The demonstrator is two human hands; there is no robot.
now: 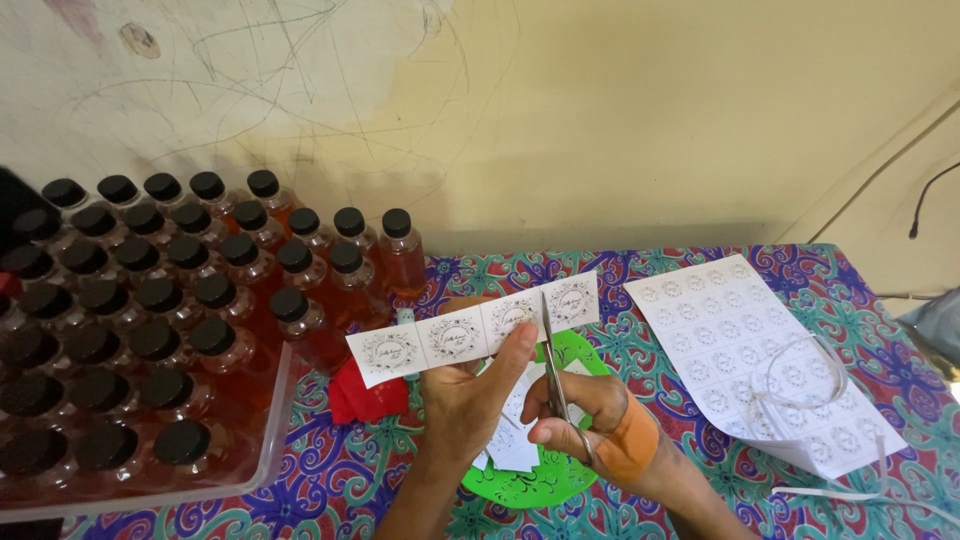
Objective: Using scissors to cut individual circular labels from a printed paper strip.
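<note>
Scissors [553, 362] across label strip [470, 330], bottles [150, 320] beside

Left of the hands, a clear tray [262, 455] packed tight with black-capped bottles [215, 300] blocks that whole side of the desk [690, 500], reaching back to the wall [600, 130]; the caps leave no gap to slip between. Just beside the tray lies a red cloth [365, 400], narrowing the passage between bottles and left hand [470, 395]. The right hand [570, 410] hangs over a green plate [530, 485] heaped with cut labels. To the right, a printed label sheet [740, 350] with loose paper strips [800, 385] covers much of the cloth. Bare patterned desk shows behind the held label strip [475, 328] toward the wall, between plate and sheet, and along the near right edge
</note>
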